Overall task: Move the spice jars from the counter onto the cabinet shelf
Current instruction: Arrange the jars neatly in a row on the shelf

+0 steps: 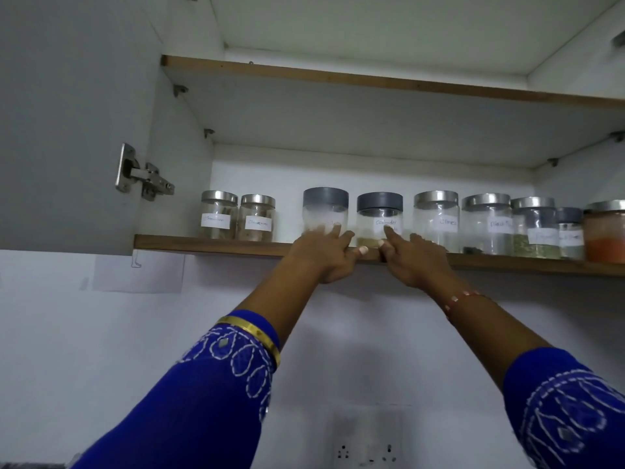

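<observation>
Spice jars (436,221) side by side along the cabinet shelf (216,244), under an upper shelf (338,77).

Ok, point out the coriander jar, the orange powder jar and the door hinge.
coriander jar (379,221): head view, its white label.
orange powder jar (605,247): head view, the powder-filled lower body.
door hinge (143,176): head view, the metal arm.

I see my left hand (324,255) reaching the grey-lidded jar (325,214) on the cabinet shelf (209,244), fingers blurred against its glass. My right hand (414,262) points a finger at the coriander jar (379,220) beside it.
</observation>
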